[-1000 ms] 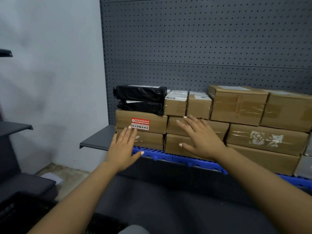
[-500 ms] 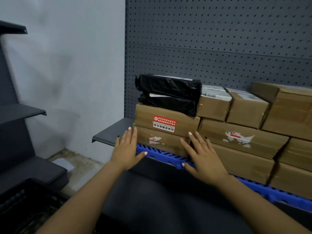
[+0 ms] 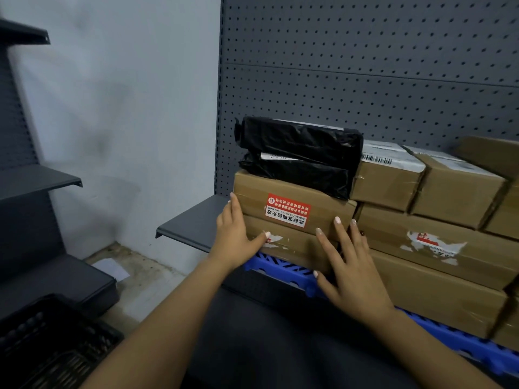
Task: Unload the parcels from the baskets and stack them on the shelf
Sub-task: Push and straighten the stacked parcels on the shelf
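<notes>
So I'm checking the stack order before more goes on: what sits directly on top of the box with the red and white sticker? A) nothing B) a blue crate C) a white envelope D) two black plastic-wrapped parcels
D: two black plastic-wrapped parcels lie stacked on the box with the red and white sticker, at the left end of the shelf.

Right-hand boxes cut off; basket cropped at corner.
</notes>
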Motion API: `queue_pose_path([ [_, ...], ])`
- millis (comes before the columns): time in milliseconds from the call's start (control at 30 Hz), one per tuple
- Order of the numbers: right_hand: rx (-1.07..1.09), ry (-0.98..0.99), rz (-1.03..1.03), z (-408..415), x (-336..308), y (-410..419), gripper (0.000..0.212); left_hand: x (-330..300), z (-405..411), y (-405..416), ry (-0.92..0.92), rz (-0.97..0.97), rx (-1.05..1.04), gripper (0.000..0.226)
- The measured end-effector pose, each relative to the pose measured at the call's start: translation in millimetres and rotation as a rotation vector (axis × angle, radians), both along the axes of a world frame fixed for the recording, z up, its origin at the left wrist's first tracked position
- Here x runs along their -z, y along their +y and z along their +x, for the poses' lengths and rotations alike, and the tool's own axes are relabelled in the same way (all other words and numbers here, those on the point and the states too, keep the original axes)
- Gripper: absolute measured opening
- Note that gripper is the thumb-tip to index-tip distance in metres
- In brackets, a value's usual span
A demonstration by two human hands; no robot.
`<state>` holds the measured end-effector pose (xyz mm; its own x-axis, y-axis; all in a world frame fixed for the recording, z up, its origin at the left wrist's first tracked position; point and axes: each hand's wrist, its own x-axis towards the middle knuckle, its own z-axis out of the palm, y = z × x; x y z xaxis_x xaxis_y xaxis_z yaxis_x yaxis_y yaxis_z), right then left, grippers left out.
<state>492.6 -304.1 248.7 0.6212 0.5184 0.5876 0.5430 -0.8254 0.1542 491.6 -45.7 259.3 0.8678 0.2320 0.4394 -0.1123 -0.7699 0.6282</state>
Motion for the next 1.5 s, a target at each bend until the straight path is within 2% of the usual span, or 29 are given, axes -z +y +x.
queue_pose_path([
  [167,-0.012,-0.014,-0.041,1,-2,-1,0.082,-3,1,5,0.009,-0.037,-0.016,0.114],
  [300,0.051,-0.049,-0.098,1,-4,-4,0.079,-3,1,3,0.044,0.02,-0.039,0.116],
  [533,0.126,-0.105,-0.198,0,-11,-20,0.074,-1,-11,-17,-0.036,0.353,-0.115,0.105],
  [833,0.218,-0.176,-0.15,-9,-25,-76,0.07,-12,-19,-67,-0.132,0.693,0.025,0.099],
  [967,0.297,-0.203,-0.062,-8,-52,-109,0.072,-24,-20,-96,-0.132,0.755,0.061,0.095],
  [1233,0.321,-0.297,0.063,-17,-109,-148,0.074,-57,-16,-132,-0.218,0.773,0.094,0.096],
  [1367,0.348,-0.339,0.002,-31,-106,-174,0.072,-73,-14,-151,-0.269,0.818,0.107,0.1],
  [1500,0.46,-0.346,0.01,-33,-136,-202,0.077,-103,-12,-175,-0.303,0.855,0.101,0.101],
])
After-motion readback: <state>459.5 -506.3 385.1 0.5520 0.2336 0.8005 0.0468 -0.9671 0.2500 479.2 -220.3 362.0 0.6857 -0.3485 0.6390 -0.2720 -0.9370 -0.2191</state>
